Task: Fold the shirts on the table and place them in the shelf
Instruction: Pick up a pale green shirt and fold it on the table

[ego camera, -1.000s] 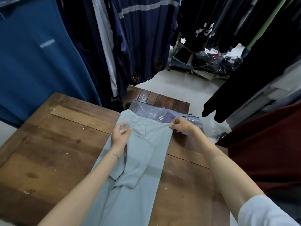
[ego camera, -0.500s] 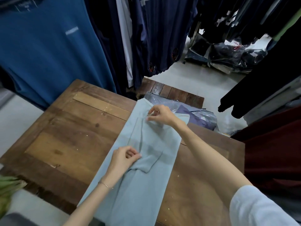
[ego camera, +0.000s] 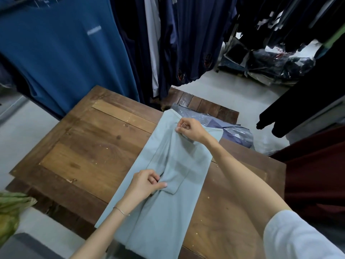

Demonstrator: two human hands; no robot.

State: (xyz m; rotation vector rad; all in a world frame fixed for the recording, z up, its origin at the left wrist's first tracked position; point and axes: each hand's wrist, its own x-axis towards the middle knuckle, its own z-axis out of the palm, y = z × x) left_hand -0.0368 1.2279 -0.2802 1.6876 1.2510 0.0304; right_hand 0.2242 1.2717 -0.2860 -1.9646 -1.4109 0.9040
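Now the long pale blue cotton shirt (ego camera: 168, 202) lies on the brown wooden tabletop (ego camera: 84, 146). Left hand (ego camera: 144, 184) fingers pinch its folded sleeve; right hand (ego camera: 190, 130) fingers pinch the top.

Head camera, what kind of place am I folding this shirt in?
Probably a clothing shop or its stockroom. Hanging shirts crowd the space behind the wooden table, more garments in plastic bags lie heaped on the floor, and another bagged shirt waits on the table.
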